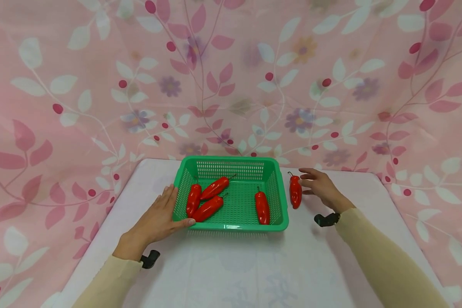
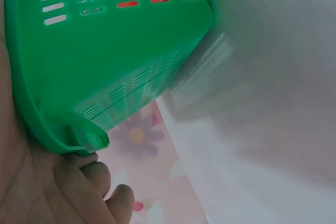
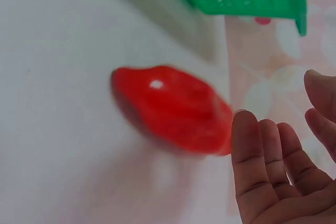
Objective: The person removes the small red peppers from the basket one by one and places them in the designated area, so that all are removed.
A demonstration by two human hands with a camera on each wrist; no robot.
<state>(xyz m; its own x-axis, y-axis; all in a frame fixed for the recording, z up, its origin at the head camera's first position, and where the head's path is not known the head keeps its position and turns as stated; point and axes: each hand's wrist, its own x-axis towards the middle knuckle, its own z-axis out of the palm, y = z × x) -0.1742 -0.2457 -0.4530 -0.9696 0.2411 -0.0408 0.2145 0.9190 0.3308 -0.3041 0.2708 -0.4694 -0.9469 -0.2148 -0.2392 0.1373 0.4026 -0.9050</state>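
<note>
A green plastic basket with slotted walls stands on the white-covered table. Against its left rim rests my left hand, fingers fairly straight and the thumb over the front left corner. Three red peppers lie in the basket's left half, among them an upright-lying one; a single red pepper lies near its right wall. Outside, to the right of the basket, another red pepper lies on the cloth, its stem pointing away. My right hand hovers just right of that pepper, fingers spread and holding nothing.
The white cloth covers the table in front of the basket and on both sides. Close behind the basket hangs a pink curtain with a leaf and flower print, which also runs down both sides of the table.
</note>
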